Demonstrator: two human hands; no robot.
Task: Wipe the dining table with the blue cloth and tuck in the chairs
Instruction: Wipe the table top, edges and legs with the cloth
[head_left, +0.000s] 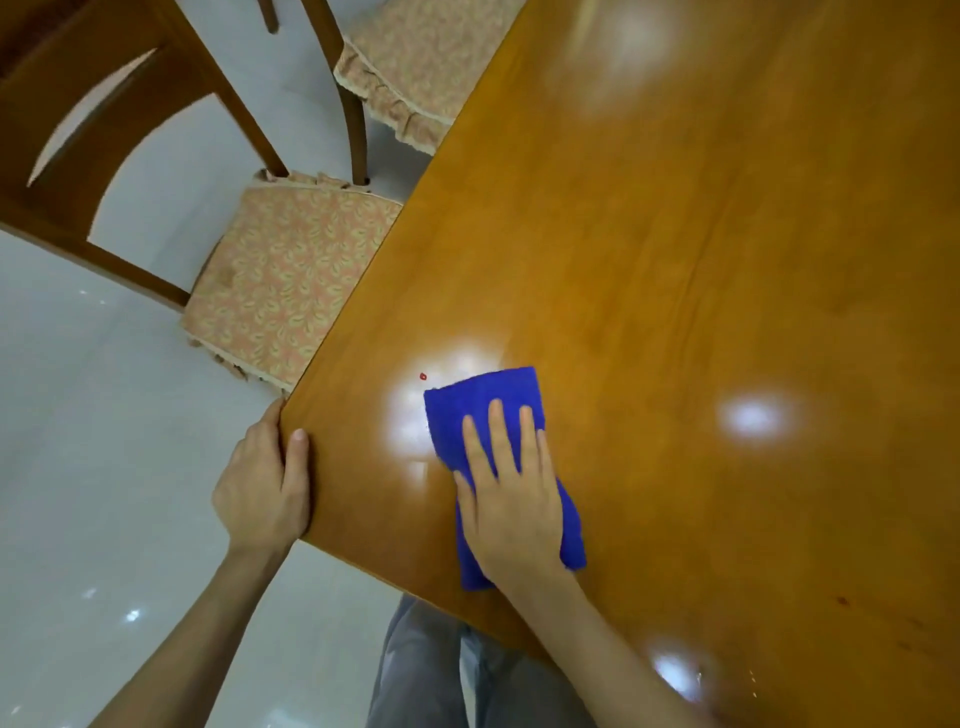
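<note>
The blue cloth (457, 415) lies flat on the glossy wooden dining table (675, 260), near its front left corner. My right hand (511, 499) presses down on the cloth with straight, spread fingers. My left hand (265, 483) grips the table's corner, thumb on top and fingers wrapped under the edge. A tiny red speck (423, 376) sits on the tabletop just beyond the cloth. Two wooden chairs stand along the table's left side: the near chair (275, 280) with a patterned cushion partly under the edge, and the far chair (410, 73) likewise.
A light, shiny tiled floor (104, 467) spreads to the left of the table. My legs in grey trousers (441, 670) stand at the table's front edge. The near chair's curved backrest (62, 130) rises at the upper left.
</note>
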